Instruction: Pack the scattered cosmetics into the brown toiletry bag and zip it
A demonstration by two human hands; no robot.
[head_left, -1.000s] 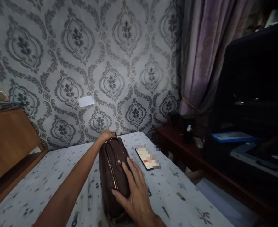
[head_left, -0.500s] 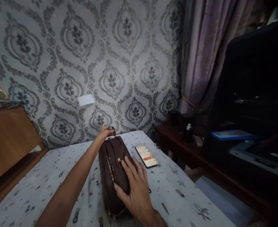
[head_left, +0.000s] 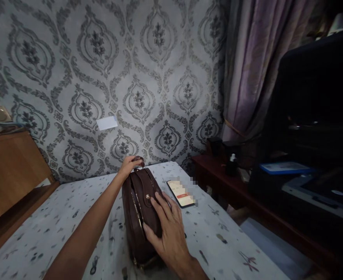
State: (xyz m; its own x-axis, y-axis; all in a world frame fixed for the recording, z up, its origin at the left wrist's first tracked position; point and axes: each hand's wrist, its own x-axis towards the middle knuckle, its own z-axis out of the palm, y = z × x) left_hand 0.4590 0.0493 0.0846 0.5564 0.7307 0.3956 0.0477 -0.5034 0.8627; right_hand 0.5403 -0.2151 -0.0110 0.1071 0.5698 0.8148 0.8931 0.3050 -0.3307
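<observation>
A dark brown leather handbag (head_left: pixel 134 217) lies lengthwise on the bed sheet (head_left: pixel 57 233), with gold zips along its top and a small gold stud on a flap. At the bag's far end, my left hand (head_left: pixel 128 165) is closed around a brown strap (head_left: pixel 139 160). My right hand (head_left: pixel 171 229) rests on the bag's near right side, its fingers stretched over the top and the thumb spread toward the left zip. Just right of the bag lies a phone (head_left: pixel 181 194) with a lit screen, part of it blurred out.
A patterned wall (head_left: pixel 139 97) stands behind the bed. A wooden headboard (head_left: pixel 14 171) is on the left. Along the right runs a dark red table (head_left: pixel 212 171) with a small bottle (head_left: pixel 232 163), a blue-edged item (head_left: pixel 284 167) and a large black object (head_left: pixel 314 101). A purple curtain (head_left: pixel 253 70) hangs there.
Both hands keep their places on the bag. The strap in my left hand has turned slightly to the right, and the right hand has shifted a few pixels right.
</observation>
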